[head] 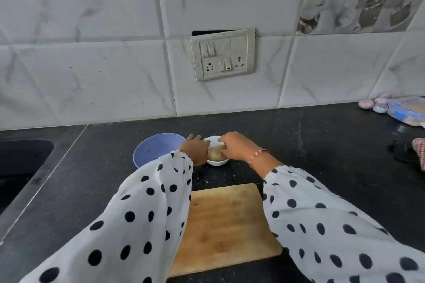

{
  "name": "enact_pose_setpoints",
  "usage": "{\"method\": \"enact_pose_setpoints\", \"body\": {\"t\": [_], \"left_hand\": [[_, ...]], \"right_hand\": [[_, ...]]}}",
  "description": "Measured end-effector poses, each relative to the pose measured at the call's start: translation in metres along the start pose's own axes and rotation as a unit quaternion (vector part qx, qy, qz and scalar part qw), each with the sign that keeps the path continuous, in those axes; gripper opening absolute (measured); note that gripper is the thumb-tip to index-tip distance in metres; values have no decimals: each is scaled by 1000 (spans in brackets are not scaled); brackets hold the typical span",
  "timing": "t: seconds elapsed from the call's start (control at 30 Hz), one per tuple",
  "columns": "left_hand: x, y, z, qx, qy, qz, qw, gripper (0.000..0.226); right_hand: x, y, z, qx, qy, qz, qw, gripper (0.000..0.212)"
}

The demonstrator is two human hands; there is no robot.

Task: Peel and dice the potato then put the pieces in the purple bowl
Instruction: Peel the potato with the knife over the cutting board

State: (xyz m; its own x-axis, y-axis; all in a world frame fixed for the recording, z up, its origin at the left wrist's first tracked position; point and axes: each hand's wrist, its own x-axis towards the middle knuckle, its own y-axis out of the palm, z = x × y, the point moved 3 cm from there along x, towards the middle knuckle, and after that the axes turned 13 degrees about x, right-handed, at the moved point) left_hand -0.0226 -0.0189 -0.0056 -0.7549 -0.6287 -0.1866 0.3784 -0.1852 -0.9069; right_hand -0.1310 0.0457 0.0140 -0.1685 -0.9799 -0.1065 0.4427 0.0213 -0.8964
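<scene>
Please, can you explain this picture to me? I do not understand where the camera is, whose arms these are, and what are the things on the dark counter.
There is no machine here. One camera sits on a person's head and looks forward and down, so the two arms in dotted white sleeves are that person's own.

Both hands reach to a small white scalloped bowl at the back of the black stone counter. The left hand and the right hand are both on a brown unpeeled potato in that bowl; the right hand's fingers curl around it.

Left of it stands the round purple plastic bowl. Nearer to the person lies a rectangular wooden cutting board. At far right is a clear food box with a blue rim.

No knife or peeler is visible.
</scene>
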Motion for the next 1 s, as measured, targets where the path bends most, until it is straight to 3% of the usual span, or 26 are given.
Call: {"method": "enact_pose_setpoints", "body": {"t": [0.13,0.37,0.5,0.77,1.0], "left_hand": [[6,0,1,-41,0,6,999,44],[11,1,3,-73,16,11,997,42],[4,-2,4,-104,0,-2,995,45],[-24,-11,5,-253,-7,-93,963,45],[-73,-13,-11,-342,4,-151,928,41]], "right_hand": [[9,9,1,-27,-5,23,999,26],[21,10,0,-49,-21,43,998,26],[17,4,-2,-8,-16,30,999,21],[-21,-9,1,154,-33,-45,987,58],[-71,7,5,231,-45,-66,970,47]]}}
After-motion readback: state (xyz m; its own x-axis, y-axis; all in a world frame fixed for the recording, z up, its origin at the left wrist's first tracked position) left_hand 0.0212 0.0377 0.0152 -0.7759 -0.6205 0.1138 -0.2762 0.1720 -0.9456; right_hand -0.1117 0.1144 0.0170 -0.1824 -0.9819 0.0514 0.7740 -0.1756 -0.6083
